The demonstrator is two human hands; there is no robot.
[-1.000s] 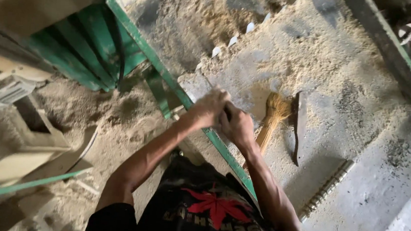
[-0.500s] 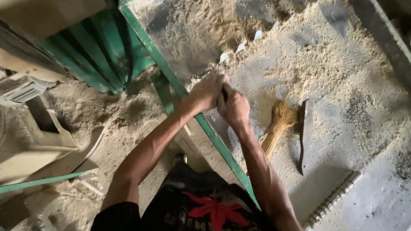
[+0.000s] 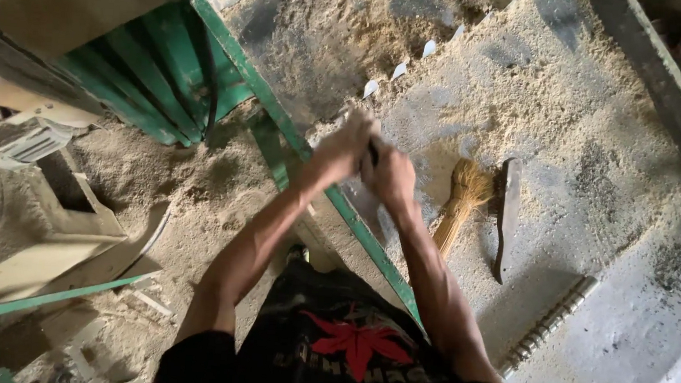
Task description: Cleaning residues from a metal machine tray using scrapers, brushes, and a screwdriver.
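Both hands pushed further up bench (image 3: 597, 263) since earlier frames — left hand (image 3: 343, 146) and right hand (image 3: 389, 173) clamped together on thin dark tool (image 3: 373, 152), at green edge (image 3: 296, 138). Small broom (image 3: 461, 200) left untouched beside them — sawdust undisturbed.

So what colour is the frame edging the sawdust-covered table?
Green, somewhat worn: the frame shows best in the head view, running diagonally past both hands.

Green table frame (image 3: 244, 68), straw-yellow brush (image 3: 463, 198)
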